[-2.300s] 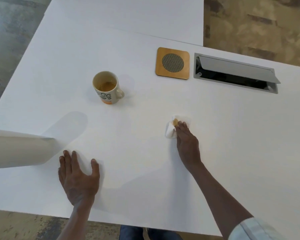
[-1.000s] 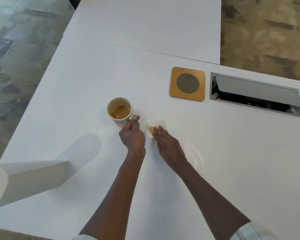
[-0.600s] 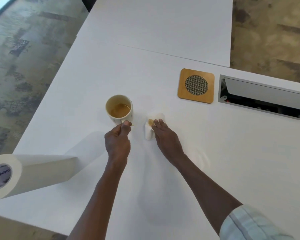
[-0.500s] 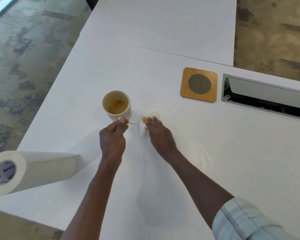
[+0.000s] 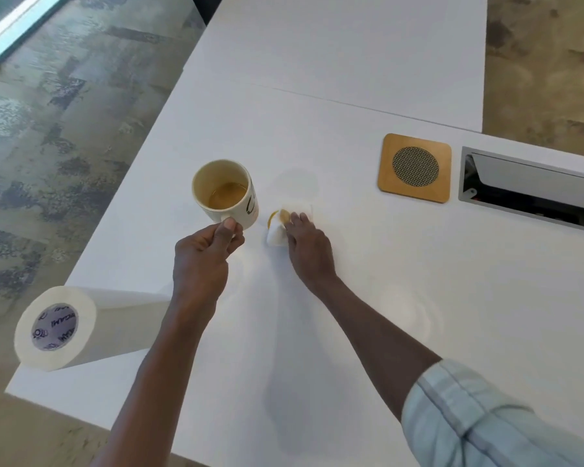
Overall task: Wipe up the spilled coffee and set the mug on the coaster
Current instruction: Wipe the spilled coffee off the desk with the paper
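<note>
I see the left hand [image 5: 201,252] reaching forward over the white bench [image 5: 351,298], forearm bare, its thumb and curled fingers pinching the handle of the cream mug [image 5: 225,193]. That grip is closed on the handle; whether the mug's base touches the bench I cannot tell. Brown coffee sits in the bottom of the mug. Just right of it, the right hand [image 5: 309,249] lies palm down, fingers fairly straight, its fingertips pressing a folded white paper towel [image 5: 277,230] with a brown stain onto the bench. A light blue sleeve [image 5: 486,419] is rolled above that forearm. The wooden coaster [image 5: 414,167] lies well apart, farther right, beside a metal cable hatch [image 5: 533,193]. A paper towel roll [image 5: 68,326] lies near the left edge.
</note>
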